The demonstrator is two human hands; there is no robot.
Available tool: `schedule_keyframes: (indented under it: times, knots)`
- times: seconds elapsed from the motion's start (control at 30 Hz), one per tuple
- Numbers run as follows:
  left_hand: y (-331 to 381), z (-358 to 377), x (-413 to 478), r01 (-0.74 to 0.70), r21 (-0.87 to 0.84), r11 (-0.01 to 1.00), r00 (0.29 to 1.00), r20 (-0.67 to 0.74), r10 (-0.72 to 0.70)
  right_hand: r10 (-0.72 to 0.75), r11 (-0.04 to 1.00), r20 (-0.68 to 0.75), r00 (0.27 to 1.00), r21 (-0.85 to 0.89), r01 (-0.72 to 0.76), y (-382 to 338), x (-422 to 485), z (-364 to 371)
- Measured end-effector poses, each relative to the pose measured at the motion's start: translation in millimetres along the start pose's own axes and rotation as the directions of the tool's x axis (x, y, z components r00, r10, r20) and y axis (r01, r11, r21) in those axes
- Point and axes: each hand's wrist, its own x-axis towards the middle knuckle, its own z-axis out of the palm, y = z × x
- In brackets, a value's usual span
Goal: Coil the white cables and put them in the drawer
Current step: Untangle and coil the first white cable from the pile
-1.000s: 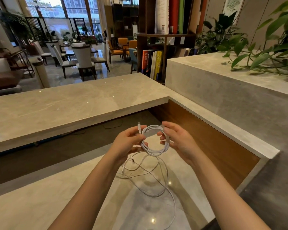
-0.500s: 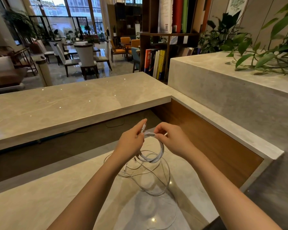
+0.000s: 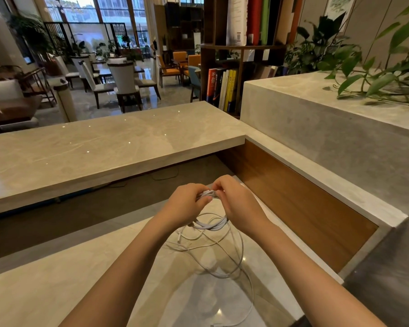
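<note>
A coil of white cable (image 3: 210,224) hangs between my two hands above the pale marble desk (image 3: 57,286). My left hand (image 3: 187,206) and my right hand (image 3: 236,204) meet at the top of the coil, fingers closed on its strands. Below the coil, loose white cable (image 3: 236,263) lies in wide loops on the desk and trails toward the near edge. A small plug end (image 3: 180,238) dangles under my left hand. No drawer is in view.
A raised marble counter (image 3: 104,147) runs across the back, above a dark recess with a thin dark wire (image 3: 165,177). A wood panel (image 3: 293,204) and grey stone ledge with plants (image 3: 376,86) wall the right side. Bookshelf and chairs stand beyond.
My hands have drawn together at the top of the coil. The coil has turned from facing me to hanging below my fingers.
</note>
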Motion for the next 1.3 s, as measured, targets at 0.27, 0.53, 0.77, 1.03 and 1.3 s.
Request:
schedule_keyframes:
  times: [0.27,0.53,0.77,1.03,1.3]
  knots:
    - [-9.5,5.0,-2.5,-0.113,0.033,0.993,0.992,-0.061,0.114,-0.061,0.992,-0.113,0.992,0.102,0.073,5.2,0.2,8.6]
    - [-16.6,15.4,-2.3,-0.062,-0.005,0.998,0.998,-0.024,0.062,-0.029,0.987,-0.165,0.986,0.150,0.054,7.1,-1.7,15.6]
    - [-16.7,15.0,-6.0,-0.094,-0.132,0.987,0.994,-0.065,0.086,0.047,0.955,-0.102,0.994,0.297,-0.015,9.4,-2.6,15.2]
    - [-27.6,24.8,-7.2,-0.141,-0.179,0.974,0.943,-0.323,0.078,0.166,0.779,-0.010,0.986,0.614,-0.125,6.1,-4.5,10.8]
    - [-30.8,20.6,-13.6,-0.147,-0.575,0.805,0.961,-0.274,-0.021,0.239,0.716,-0.001,0.971,0.676,-0.176,5.9,-3.8,18.8]
